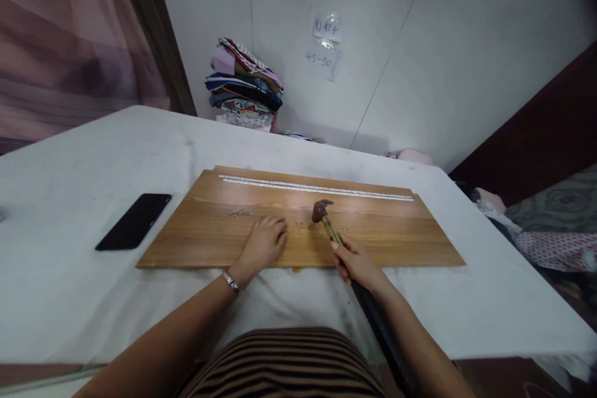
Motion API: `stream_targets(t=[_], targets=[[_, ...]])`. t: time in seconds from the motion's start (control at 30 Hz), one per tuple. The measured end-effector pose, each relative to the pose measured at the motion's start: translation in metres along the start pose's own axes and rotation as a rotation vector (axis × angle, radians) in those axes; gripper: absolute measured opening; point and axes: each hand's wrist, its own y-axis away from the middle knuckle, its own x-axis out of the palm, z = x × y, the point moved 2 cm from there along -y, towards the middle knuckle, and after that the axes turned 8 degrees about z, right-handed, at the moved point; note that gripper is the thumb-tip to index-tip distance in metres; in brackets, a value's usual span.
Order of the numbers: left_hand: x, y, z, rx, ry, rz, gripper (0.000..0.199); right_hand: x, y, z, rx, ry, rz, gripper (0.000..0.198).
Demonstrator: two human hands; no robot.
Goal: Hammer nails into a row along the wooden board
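Observation:
A wooden board (373,239) lies flat before me. My right hand (359,263) is wrapped around the handle of a claw hammer (321,210). The rusty hammer head is over the middle of the board, and the dark lower handle runs back under my forearm. Resting on the board left of the hammer is my left hand (267,240), palm down, its fingers lying on the wood. A small pile of nails (239,213) lies just beyond and left of it. A row of small dark marks (342,228) runs along the board near the hammer head; whether they are holes or nail heads is unclear.
Two white strips (317,188) run along the board's far side. A black phone (134,222) lies left of the board on the white-covered table (60,199). Folded clothes (246,84) are stacked at the back against the wall, where paper notes (321,61) hang.

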Motion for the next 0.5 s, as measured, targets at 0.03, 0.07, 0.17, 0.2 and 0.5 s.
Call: stream_targets(t=[0.03,0.07,0.17,0.2,0.5], targets=[[0.0003,0.0000,0.0002,0.000,0.000,0.002,0.023,0.0000,-0.0004,-0.0020,0.006,-0.002,0.001,0.048],[0.0004,0.0000,0.0002,-0.001,0.000,0.002,0.023,-0.0001,-0.0006,-0.0037,0.013,-0.005,0.003,0.049],[-0.0001,0.0002,-0.0002,-0.001,0.001,0.000,0.024,-0.0007,-0.0001,-0.0048,0.016,-0.009,0.016,0.049],[-0.0002,0.0003,-0.0003,-0.002,0.000,0.000,0.024,-0.0009,0.0002,-0.0041,0.011,-0.010,0.019,0.049],[0.0015,-0.0002,-0.0006,-0.001,-0.011,0.008,0.022,-0.0008,0.0005,-0.0052,0.012,0.000,0.005,0.048]])
